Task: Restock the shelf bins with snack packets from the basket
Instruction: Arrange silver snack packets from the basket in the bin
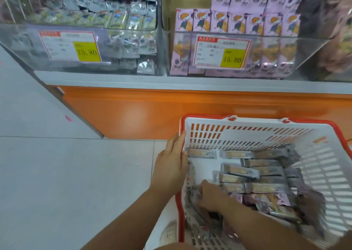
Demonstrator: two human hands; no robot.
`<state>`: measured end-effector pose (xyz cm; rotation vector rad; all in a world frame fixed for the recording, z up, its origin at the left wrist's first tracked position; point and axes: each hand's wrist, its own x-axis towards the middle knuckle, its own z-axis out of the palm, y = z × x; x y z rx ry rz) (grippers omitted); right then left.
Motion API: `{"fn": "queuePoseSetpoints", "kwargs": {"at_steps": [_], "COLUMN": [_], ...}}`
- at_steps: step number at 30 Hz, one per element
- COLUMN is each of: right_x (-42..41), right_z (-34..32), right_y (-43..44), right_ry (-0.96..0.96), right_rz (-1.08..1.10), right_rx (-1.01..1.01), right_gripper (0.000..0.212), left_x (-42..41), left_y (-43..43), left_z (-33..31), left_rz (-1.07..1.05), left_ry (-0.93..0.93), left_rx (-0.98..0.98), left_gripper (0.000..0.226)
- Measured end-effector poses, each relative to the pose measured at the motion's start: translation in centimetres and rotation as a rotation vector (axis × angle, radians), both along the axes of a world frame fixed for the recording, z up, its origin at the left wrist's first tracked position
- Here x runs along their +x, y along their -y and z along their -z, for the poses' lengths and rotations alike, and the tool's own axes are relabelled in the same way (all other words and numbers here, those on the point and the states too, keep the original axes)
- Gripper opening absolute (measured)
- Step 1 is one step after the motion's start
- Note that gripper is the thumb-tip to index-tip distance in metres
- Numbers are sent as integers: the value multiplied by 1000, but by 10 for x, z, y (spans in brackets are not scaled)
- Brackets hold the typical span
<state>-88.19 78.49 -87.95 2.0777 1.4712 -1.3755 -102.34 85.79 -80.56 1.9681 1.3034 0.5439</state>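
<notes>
White plastic with a red rim, the basket [209, 119] sits on the pale tiled floor [57, 173] against the orange base [152, 112] of the shelf. Silver snack packets [240, 170] lie in a loose pile inside it, mostly toward its right and near sides, with a patch of bare bottom showing at the far left corner.

The left hand [171, 164] rests on the basket's left rim, fingers straight and relaxed along the edge, gripping nothing that can be seen. The right hand [211, 198] reaches down into the near left corner of the basket with fingers curled in among the packets; blur hides whether it has hold of one.

Above the grey ledge [133, 80] of the shelf stand 2 clear bins side by side. The left bin [28, 40] holds silver and grey packets [118, 19] heaped toward its right side. The right bin [304, 55] holds pink packets [238, 23] standing upright in rows. Each bin has 1 price tag on its front wall, the left tag [70, 47] and the right tag [222, 53], both with a yellow patch reading 15.80.
</notes>
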Motion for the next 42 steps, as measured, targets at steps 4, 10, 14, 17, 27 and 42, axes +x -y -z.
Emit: {"fn": "queuePoseSetpoints", "kwargs": {"at_steps": [4, 10, 14, 17, 27, 42], "right_x": [2, 33, 35, 29, -24, -102], "right_z": [-6, -92, -167, -213, -305, -336], "right_y": [-7, -48, -55, -54, -46, -50], "right_ry": [-33, -394, -717, -898, -1168, -352], "right_rz": [86, 473, 491, 475, 587, -622], "right_rx": [-7, -45, -63, 58, 335, 1290], "right_gripper": [39, 14, 12, 32, 35, 46], "left_x": [-2, -2, -12, -21, -77, -114], "left_y": [-1, -4, -12, -13, 42, 30], "left_z": [3, -14, -47, -82, -204, -262], "left_rz": [8, 55, 225, 198, -164, -386], "left_ry": [-26, -152, -376, -180, 534, 1230], "left_rx": [-11, -35, -99, -197, -363, -707], "left_gripper": [50, 53, 55, 46, 25, 14]}}
